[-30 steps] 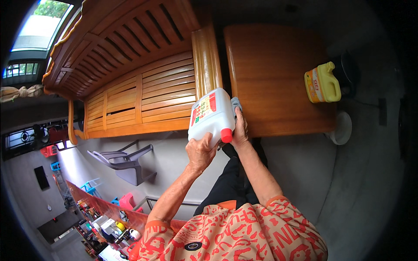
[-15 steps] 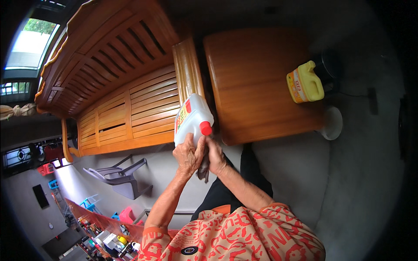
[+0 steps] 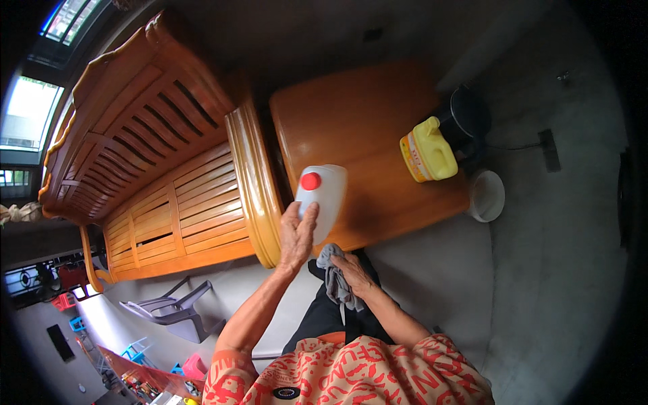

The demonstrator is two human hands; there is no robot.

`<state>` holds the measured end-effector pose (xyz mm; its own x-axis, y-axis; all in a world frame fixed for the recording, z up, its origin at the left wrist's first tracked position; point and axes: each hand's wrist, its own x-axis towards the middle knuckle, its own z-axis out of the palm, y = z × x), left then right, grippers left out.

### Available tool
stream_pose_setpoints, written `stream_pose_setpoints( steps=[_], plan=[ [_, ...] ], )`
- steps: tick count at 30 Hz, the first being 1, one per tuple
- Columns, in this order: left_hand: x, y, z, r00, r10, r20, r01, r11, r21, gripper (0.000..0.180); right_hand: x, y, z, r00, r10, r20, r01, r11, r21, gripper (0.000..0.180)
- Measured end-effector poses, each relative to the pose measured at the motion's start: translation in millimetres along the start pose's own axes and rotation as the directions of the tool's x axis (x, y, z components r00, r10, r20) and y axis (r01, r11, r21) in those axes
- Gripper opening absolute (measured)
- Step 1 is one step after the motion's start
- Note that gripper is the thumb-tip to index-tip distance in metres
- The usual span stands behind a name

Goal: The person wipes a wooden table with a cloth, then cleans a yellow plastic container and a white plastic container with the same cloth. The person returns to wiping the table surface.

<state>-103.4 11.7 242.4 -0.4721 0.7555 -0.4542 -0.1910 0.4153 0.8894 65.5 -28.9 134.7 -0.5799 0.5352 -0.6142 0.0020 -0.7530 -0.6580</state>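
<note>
My left hand [image 3: 297, 237] is closed on a translucent white plastic jug [image 3: 329, 202] with a red screw cap [image 3: 310, 181]. The jug is over the near left part of a brown wooden table [image 3: 351, 115]; whether its base touches the top I cannot tell. In my right hand [image 3: 352, 273] a crumpled grey cloth [image 3: 333, 266] is bunched, held in front of my body just off the table's near edge. A yellow plastic jug [image 3: 432, 154] with a moulded handle stands at the table's right side, away from both hands.
Left of the table is a slatted wooden bench [image 3: 182, 209] with a broad armrest [image 3: 255, 189]. A dark round container [image 3: 467, 113] stands behind the yellow jug, near a white bowl or bucket [image 3: 487, 196]. A grey plastic chair [image 3: 177, 312] sits on the floor at lower left.
The white jug has moved from near the bench armrest to over the table, its cap now turned upward. My right hand has separated from it, and the grey cloth shows more fully.
</note>
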Motion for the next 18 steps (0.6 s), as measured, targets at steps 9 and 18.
stream_pose_setpoints(
  steps=[9, 18],
  plan=[
    [86.1, -6.0, 119.9, 0.986, 0.075, 0.147, -0.061, 0.993, -0.098, 0.031, -1.9, -11.7, -88.0, 0.961, 0.085, -0.264, -0.096, 0.995, -0.029, 0.035],
    [149.1, -2.3, 174.3, 0.963, 0.203, 0.178, -0.184, 0.976, -0.120, 0.035, -2.1, -104.8, -142.9, 0.716, -0.251, -0.651, 0.064, 0.953, -0.298, 0.060]
  ],
)
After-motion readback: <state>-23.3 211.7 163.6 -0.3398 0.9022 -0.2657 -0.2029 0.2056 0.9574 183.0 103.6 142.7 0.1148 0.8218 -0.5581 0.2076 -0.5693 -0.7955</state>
